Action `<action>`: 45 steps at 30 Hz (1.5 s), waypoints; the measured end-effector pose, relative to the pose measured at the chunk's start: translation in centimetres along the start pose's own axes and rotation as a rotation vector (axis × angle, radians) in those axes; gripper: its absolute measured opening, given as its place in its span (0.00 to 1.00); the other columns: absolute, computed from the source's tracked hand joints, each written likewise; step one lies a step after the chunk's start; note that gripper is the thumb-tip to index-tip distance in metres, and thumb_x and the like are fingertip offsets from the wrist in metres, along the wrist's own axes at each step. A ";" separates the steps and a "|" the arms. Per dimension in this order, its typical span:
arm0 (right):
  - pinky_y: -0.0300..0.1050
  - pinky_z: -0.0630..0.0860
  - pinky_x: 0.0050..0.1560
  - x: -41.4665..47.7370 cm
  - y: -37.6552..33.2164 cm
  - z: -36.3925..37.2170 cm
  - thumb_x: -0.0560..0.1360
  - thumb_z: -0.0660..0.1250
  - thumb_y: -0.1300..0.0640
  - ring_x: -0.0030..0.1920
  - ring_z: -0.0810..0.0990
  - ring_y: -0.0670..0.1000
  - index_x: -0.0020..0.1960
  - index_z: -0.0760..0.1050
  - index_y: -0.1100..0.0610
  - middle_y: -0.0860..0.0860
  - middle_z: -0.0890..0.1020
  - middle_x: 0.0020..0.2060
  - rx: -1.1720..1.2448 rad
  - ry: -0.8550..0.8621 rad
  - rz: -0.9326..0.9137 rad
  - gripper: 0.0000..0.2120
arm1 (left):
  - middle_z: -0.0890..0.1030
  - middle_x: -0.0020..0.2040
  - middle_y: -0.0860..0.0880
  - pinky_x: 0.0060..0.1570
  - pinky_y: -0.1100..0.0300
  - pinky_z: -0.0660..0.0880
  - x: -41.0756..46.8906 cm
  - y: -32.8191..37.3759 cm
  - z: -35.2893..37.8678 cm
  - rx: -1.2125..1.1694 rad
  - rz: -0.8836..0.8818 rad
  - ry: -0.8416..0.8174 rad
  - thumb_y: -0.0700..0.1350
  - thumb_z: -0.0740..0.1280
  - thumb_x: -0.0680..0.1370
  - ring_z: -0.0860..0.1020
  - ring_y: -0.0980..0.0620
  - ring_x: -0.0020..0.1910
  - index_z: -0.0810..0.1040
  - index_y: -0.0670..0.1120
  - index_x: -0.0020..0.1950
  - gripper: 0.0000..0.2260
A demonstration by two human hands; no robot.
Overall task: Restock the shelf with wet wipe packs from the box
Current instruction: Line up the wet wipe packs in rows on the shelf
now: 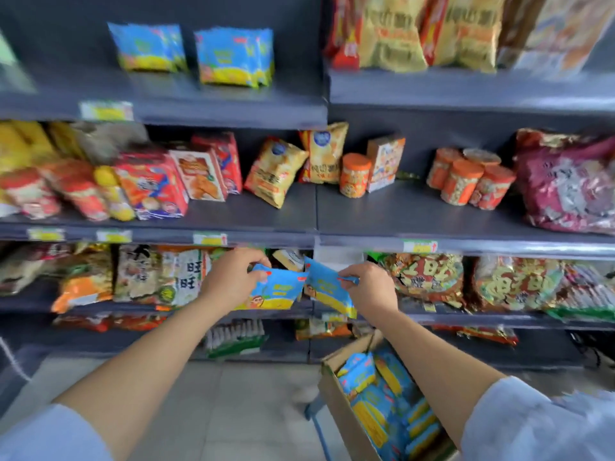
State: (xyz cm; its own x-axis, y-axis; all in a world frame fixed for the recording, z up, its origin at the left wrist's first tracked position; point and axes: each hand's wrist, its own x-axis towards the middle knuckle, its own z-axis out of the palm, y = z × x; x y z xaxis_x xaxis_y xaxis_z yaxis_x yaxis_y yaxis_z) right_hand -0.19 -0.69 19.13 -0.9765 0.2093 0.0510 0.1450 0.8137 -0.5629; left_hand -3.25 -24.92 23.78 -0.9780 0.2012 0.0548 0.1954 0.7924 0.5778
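At lower-shelf height, the left grip (233, 277) pinches one wet wipe pack (278, 291) by its top edge, and the right grip (369, 287) pinches a second pack (327, 289). More lie in the box (339, 410) below right. Best practice: lift both to the matching blue packs (233, 58) on the top shelf (233, 108) and stand them upright, faces forward.

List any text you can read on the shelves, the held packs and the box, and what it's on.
"旺旺": on the white snack pack, third shelf.
Blurred print: left wet wipe pack in the left hand; right wet wipe pack in the right hand.
Blurred: price tags; yellow snack bags.
No readable print on the cardboard box.
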 end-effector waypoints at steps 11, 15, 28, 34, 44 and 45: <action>0.37 0.67 0.45 3.3 -20.0 1.9 0.76 0.68 0.57 0.50 0.77 0.48 0.55 0.83 0.50 0.47 0.79 0.50 0.098 0.036 -0.299 0.09 | 0.79 0.46 0.53 0.41 0.61 0.69 -0.4 -9.3 -18.6 -0.094 -0.033 0.131 0.39 0.74 0.72 0.75 0.55 0.42 0.81 0.50 0.43 0.07; 0.42 0.72 0.48 4.7 -26.8 1.9 0.75 0.70 0.58 0.52 0.79 0.50 0.53 0.84 0.51 0.49 0.82 0.51 0.142 0.087 -0.390 0.08 | 0.81 0.43 0.50 0.36 0.58 0.71 -0.3 -11.8 -24.8 -0.140 -0.006 0.136 0.38 0.76 0.70 0.77 0.51 0.37 0.81 0.52 0.39 0.10; 0.40 0.71 0.43 11.7 -40.9 -1.6 0.73 0.72 0.55 0.41 0.73 0.44 0.49 0.84 0.53 0.48 0.82 0.46 0.258 0.296 -0.548 0.06 | 0.84 0.36 0.45 0.30 0.64 0.74 4.5 -13.9 -36.2 -0.431 0.046 0.261 0.33 0.72 0.72 0.82 0.54 0.36 0.82 0.46 0.42 0.07; 0.35 0.66 0.37 18.6 -44.5 -3.2 0.73 0.73 0.56 0.32 0.70 0.39 0.48 0.83 0.53 0.38 0.76 0.36 0.319 0.301 -0.550 0.04 | 0.84 0.38 0.49 0.28 0.63 0.77 10.5 -13.5 -39.6 -0.511 0.095 0.302 0.34 0.72 0.73 0.84 0.56 0.36 0.82 0.46 0.42 0.07; 0.39 0.68 0.41 30.6 -46.6 -2.3 0.72 0.73 0.57 0.38 0.74 0.46 0.46 0.82 0.53 0.47 0.81 0.43 0.313 0.269 -0.484 0.03 | 0.84 0.44 0.45 0.49 0.43 0.80 21.2 -14.3 -41.7 -0.560 0.074 0.323 0.34 0.73 0.72 0.84 0.49 0.47 0.82 0.45 0.44 0.07; 0.40 0.69 0.41 31.5 -46.7 -2.0 0.72 0.73 0.57 0.38 0.74 0.46 0.46 0.82 0.53 0.47 0.82 0.44 0.306 0.265 -0.477 0.03 | 0.84 0.44 0.45 0.49 0.42 0.80 22.1 -14.5 -41.7 -0.559 0.069 0.320 0.34 0.73 0.72 0.84 0.49 0.47 0.82 0.45 0.44 0.07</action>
State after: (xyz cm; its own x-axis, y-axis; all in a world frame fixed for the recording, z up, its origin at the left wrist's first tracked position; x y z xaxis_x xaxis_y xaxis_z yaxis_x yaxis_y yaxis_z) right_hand -37.42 -31.00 48.72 -0.8443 0.0204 0.5355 -0.3875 0.6670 -0.6364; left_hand -30.79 -56.01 50.57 -0.9548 -0.0087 0.2970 0.2756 0.3470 0.8965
